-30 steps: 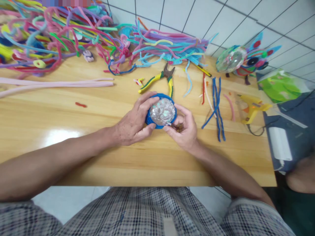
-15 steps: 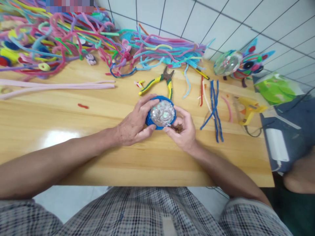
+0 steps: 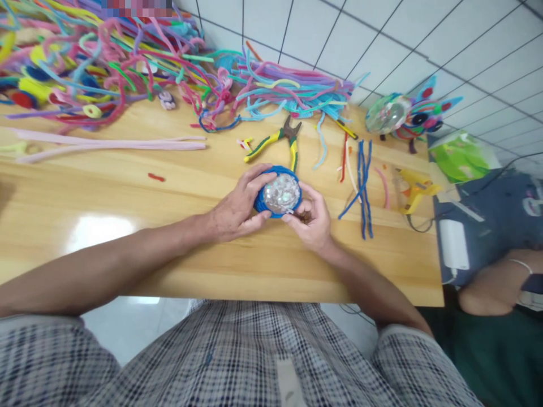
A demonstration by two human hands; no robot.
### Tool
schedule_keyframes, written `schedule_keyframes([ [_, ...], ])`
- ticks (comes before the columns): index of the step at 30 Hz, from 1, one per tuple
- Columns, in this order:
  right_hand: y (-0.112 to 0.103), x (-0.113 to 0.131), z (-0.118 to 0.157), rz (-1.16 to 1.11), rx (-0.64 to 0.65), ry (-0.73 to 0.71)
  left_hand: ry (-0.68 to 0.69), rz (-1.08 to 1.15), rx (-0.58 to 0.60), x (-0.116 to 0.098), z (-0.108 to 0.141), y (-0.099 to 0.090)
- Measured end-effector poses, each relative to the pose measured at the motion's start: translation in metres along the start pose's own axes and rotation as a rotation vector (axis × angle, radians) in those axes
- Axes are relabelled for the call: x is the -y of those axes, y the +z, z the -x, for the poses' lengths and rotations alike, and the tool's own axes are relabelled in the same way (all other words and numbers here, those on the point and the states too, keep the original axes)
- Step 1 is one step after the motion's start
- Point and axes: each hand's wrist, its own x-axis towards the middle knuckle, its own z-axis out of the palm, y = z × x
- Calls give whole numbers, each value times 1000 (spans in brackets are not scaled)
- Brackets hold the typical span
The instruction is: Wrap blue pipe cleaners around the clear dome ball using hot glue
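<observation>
Between my hands is a clear dome with shiny flakes inside (image 3: 281, 193), ringed by coiled blue pipe cleaner (image 3: 263, 204). My left hand (image 3: 237, 206) wraps the left side, fingers over the top rim and thumb at the lower edge. On the right, my right hand (image 3: 313, 217) pinches the lower right rim with thumb and fingers; a small brown bit shows within its curled fingers, too unclear to name. Just behind the dome lie pliers (image 3: 292, 131) with yellow and green handles, their jaws pointing away.
Pipe cleaners in many colours (image 3: 292, 85) pile along the wall. Blue pipe cleaners (image 3: 363, 192) lie to the right, near a yellow glue gun (image 3: 418, 189). A finished-looking colourful figure (image 3: 418, 116) stands at the back right. Another person's arm (image 3: 492, 285) rests at the right edge.
The view has shifted, so the table's contents at right appear further left. Both hands keep their grip on the blue-ringed dome, which looks slightly tilted compared with before.
</observation>
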Motion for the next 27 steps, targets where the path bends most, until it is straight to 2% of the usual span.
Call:
schedule_keyframes([
  [6, 0, -2, -5, 16, 6, -29, 27, -45, 10, 3, 0, -2],
  [17, 1, -1, -12, 13, 20, -9, 142, -52, -76, 19, -3, 2],
  [27, 4, -4, -12, -45, 33, -13, 95, -83, -16, 10, -3, -8],
])
